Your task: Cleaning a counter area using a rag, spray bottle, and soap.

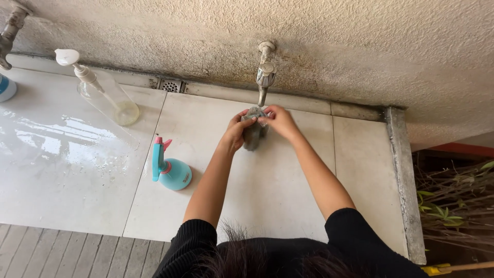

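Observation:
Both my hands hold a small grey cloth-like object [253, 135] right under the spout of a metal wall tap [265, 72]. My left hand [236, 133] grips its left side, fingers curled around it. My right hand [280, 121] pinches its top edge from the right. The lower part of the grey object hangs down between my hands. Whether water runs from the tap cannot be told.
A teal spray bottle with a pink trigger [170, 170] stands on the pale tiled basin floor [278, 195]. A clear pump bottle [105, 92] stands further left on the wet tiles. A drain grate [171, 85] sits at the wall. Wooden decking [62, 255] lies nearest me.

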